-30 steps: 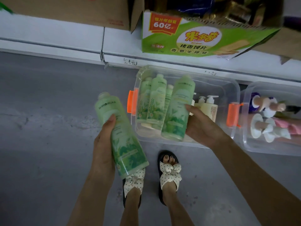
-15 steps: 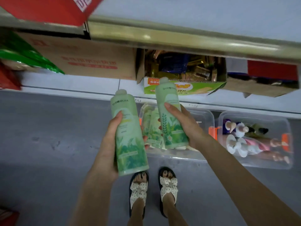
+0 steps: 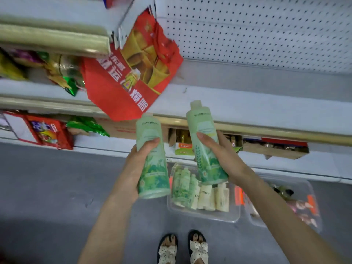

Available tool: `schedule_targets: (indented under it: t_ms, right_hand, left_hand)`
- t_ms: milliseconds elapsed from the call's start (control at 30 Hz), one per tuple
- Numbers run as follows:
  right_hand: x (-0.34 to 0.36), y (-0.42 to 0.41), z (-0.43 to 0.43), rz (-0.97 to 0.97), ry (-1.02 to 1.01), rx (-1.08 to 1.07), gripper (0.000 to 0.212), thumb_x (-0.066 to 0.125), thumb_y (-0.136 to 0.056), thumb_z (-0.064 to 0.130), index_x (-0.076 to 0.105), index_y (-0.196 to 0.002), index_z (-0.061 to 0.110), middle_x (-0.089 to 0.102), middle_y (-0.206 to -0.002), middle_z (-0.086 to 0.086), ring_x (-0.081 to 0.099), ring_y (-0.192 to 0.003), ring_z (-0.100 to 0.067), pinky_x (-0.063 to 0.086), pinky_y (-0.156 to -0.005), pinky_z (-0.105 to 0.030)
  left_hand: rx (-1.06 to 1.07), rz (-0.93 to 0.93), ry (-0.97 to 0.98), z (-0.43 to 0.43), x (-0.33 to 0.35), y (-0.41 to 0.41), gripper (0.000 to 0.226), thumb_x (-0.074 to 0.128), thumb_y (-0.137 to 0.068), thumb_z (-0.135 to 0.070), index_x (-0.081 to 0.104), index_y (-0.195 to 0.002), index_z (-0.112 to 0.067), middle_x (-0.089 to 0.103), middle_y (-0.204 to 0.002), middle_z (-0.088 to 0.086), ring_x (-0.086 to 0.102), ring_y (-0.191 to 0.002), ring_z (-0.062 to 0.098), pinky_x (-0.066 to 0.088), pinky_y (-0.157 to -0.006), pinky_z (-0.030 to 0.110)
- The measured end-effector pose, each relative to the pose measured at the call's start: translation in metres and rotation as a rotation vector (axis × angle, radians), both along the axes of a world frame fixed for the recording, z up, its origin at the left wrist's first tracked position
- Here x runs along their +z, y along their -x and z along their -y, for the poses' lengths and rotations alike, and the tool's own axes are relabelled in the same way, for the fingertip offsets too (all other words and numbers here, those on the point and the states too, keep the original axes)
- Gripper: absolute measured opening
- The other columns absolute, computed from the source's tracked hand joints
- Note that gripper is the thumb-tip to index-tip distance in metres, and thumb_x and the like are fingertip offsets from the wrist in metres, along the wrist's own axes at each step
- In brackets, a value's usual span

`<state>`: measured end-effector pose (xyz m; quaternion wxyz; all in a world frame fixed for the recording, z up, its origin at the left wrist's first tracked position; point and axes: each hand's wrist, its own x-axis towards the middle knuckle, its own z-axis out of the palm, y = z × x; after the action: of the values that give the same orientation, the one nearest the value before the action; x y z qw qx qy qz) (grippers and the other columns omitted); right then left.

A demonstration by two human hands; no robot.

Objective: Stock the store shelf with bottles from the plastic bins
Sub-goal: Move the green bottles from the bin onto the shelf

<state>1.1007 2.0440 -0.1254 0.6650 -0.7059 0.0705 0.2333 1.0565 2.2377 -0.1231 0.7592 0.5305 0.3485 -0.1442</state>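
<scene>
The shelf (image 3: 266, 103) runs across the view ahead of and above both hands. Its white board is bare to the right of a red bag (image 3: 133, 77), which slumps over the front lip. That bare stretch, in front of the perforated back panel (image 3: 266, 31), looks like the place to set bottles.

On the floor (image 3: 47, 187) below, the bin (image 3: 209, 214) holds more green bottles and some cream ones lying flat. A second bin (image 3: 314, 216) sits just beside it on the right.

Each hand holds one green bottle clear of the bins. The right bottle (image 3: 205, 145) is higher, its cap overlapping the shelf edge. The left bottle (image 3: 152, 168) is lower, with its cap short of the lip and just under the bag's corner. Both long axes run cap-first toward the shelf, tilted a little left.

The left hand (image 3: 133, 168) and right hand (image 3: 226, 161) wrap their bottles at mid-body. The fingers (image 3: 150, 143) curl closed around the label. I judge that the right hand is nearer to the bare spot, so it should place first.
</scene>
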Motion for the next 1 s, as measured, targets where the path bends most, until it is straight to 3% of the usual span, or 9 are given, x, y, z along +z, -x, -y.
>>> schedule_targets:
  t_ms: [67,200,333,467,567,667,767,1000]
  right_hand:
    - [0.032,-0.002,0.003,0.082,0.061,0.046,0.03,0.062,-0.082,0.045,0.053,-0.106,0.03,0.068,-0.1,0.0,0.069,-0.082,-0.014,0.056,-0.069,-0.03]
    - [0.088,-0.001,0.01,0.176,0.164,0.094,0.024,0.061,-0.084,0.045,0.048,-0.1,0.033,0.065,-0.099,0.003,0.067,-0.079,-0.008,0.056,-0.068,-0.028]
    - [0.138,0.003,0.017,0.208,0.23,0.112,0.036,0.064,-0.082,0.045,0.05,-0.109,0.026,0.065,-0.098,-0.001,0.068,-0.081,-0.016,0.054,-0.063,-0.03]
    - [0.188,0.007,0.023,0.269,0.293,0.117,0.04,0.065,-0.082,0.046,0.05,-0.112,0.024,0.065,-0.095,0.001,0.067,-0.079,-0.014,0.052,-0.064,-0.028]
    - [0.224,0.013,0.022,0.262,0.204,0.097,0.043,0.065,-0.078,0.048,0.052,-0.111,0.023,0.067,-0.098,-0.007,0.068,-0.077,-0.017,0.055,-0.064,-0.031]
    - [0.259,0.018,0.016,0.226,0.06,0.066,0.052,0.064,-0.074,0.046,0.051,-0.116,0.02,0.067,-0.101,-0.017,0.068,-0.073,-0.022,0.057,-0.065,-0.034]
    - [0.29,0.021,0.009,0.25,0.013,0.033,0.056,0.072,-0.074,0.047,0.053,-0.118,0.019,0.068,-0.097,-0.016,0.068,-0.072,-0.024,0.056,-0.065,-0.036]
    - [0.34,0.021,0.001,0.089,-0.308,-0.065,0.045,0.06,-0.077,0.046,0.062,-0.099,0.008,0.067,-0.079,-0.01,0.064,-0.06,-0.021,0.055,-0.057,-0.032]
  left_hand:
    - [0.012,0.012,-0.031,-0.004,0.025,-0.003,0.045,0.071,-0.076,-0.036,0.059,-0.114,-0.014,0.068,-0.094,0.014,0.065,-0.068,0.026,0.053,-0.056,0.03]
    - [-0.008,0.052,-0.028,-0.011,0.077,-0.01,0.042,0.071,-0.073,-0.036,0.061,-0.106,-0.012,0.068,-0.07,0.01,0.066,-0.058,0.024,0.053,-0.048,0.029]
    - [-0.008,0.178,-0.065,-0.011,0.124,-0.002,0.04,0.068,-0.078,-0.038,0.058,-0.112,-0.021,0.066,-0.079,0.005,0.065,-0.058,0.018,0.051,-0.05,0.027]
    - [-0.042,0.263,-0.074,-0.014,0.174,0.0,0.045,0.067,-0.079,-0.04,0.057,-0.117,-0.018,0.065,-0.083,0.007,0.065,-0.062,0.02,0.052,-0.053,0.029]
    - [-0.067,0.333,-0.054,-0.017,0.212,-0.001,0.039,0.066,-0.08,-0.039,0.057,-0.112,-0.018,0.065,-0.07,0.004,0.064,-0.056,0.018,0.052,-0.055,0.029]
    - [-0.091,0.41,-0.032,-0.024,0.245,-0.002,0.055,0.068,-0.068,-0.043,0.058,-0.113,-0.014,0.066,-0.072,0.005,0.064,-0.057,0.018,0.051,-0.055,0.029]
    - [-0.078,0.463,-0.019,-0.033,0.274,-0.003,0.069,0.07,-0.06,-0.046,0.055,-0.119,-0.013,0.064,-0.084,0.01,0.063,-0.065,0.023,0.051,-0.06,0.032]
    - [-0.071,0.5,0.006,-0.053,0.315,0.007,0.068,0.068,-0.064,-0.044,0.054,-0.12,-0.008,0.061,-0.076,0.01,0.061,-0.058,0.023,0.052,-0.051,0.031]
